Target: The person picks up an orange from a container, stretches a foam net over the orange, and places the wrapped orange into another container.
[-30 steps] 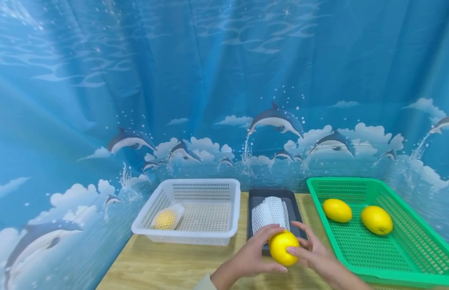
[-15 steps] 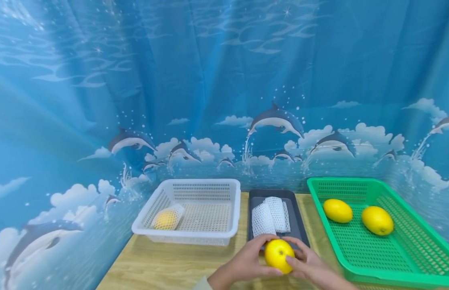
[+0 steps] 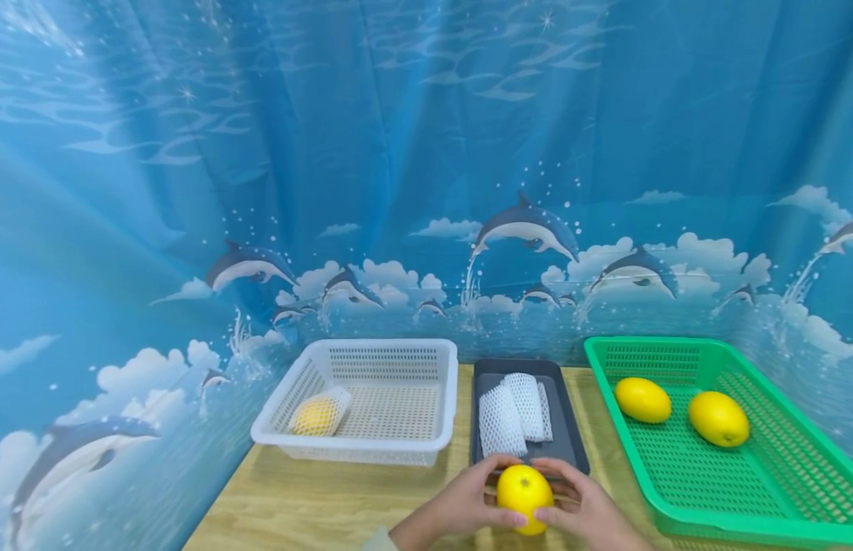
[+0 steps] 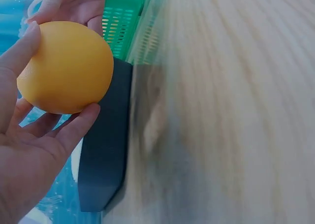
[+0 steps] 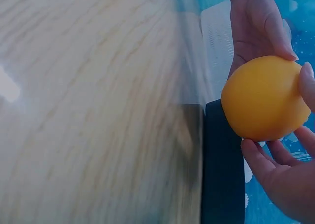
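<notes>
A smooth yellow fruit (image 3: 525, 493), lemon-like in colour and rounded, is held up between both hands in front of the dark tray (image 3: 571, 440). My left hand (image 3: 460, 501) grips its left side with curled fingers and thumb, and my right hand (image 3: 586, 511) grips the right side. From the left wrist view, the left thumb and fingertips press the fruit (image 4: 66, 69). In the right wrist view, the right fingers curl under the fruit (image 5: 266, 98). White foam net sleeves (image 3: 503, 421) lie in the tray beyond the hands.
On the left, a white basket (image 3: 371, 444) contains one netted yellow fruit (image 3: 314, 418). Two bare yellow fruits (image 3: 643, 399) lie in the green basket (image 3: 646, 474) on the right. A blue dolphin-print curtain (image 3: 398, 191) hangs behind the wooden table (image 3: 316, 497).
Both hands have brought the yellow fruit down and slightly left, nearer the body. The fruit has turned so its stem end shows. More of the tray and net sleeves is visible.
</notes>
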A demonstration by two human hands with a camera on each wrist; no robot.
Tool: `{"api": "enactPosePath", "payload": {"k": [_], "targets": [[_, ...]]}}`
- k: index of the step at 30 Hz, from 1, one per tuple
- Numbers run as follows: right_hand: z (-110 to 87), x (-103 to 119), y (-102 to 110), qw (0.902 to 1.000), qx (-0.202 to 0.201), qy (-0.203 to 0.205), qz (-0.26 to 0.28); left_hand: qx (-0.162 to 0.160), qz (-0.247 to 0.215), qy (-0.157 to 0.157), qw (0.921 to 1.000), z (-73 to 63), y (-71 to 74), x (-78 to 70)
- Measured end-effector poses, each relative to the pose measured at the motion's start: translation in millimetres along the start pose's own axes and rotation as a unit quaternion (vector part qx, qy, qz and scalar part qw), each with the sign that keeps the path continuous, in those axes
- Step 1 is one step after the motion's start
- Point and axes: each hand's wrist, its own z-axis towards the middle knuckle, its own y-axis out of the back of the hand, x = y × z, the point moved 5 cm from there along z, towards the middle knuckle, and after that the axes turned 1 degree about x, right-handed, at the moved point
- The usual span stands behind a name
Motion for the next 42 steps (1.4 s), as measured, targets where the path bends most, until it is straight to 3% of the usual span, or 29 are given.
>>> {"api": "enactPosePath", "payload": {"k": [8, 18, 35, 42], "targets": [[-0.8, -10, -4, 0.9996, 0.027, 0.006, 0.005, 0.031, -0.060, 0.038, 0.9970, -3.2, -3.3, 13.3], [-1.6, -24, -9, 0.9981, 0.042, -0.032, 0.032, 0.038, -0.079, 0.058, 0.9945, -8.9, -6.9, 26.9], [-5.2, -27, -7, 0.9977, 0.041, -0.029, 0.046, 0.041, -0.085, 0.063, 0.9935, -6.1, -12.7, 31.3], [-3.2, -24, -9, 0.9978, 0.053, -0.016, 0.036, 0.034, -0.082, 0.069, 0.9937, -11.0, -10.2, 28.5]]}}
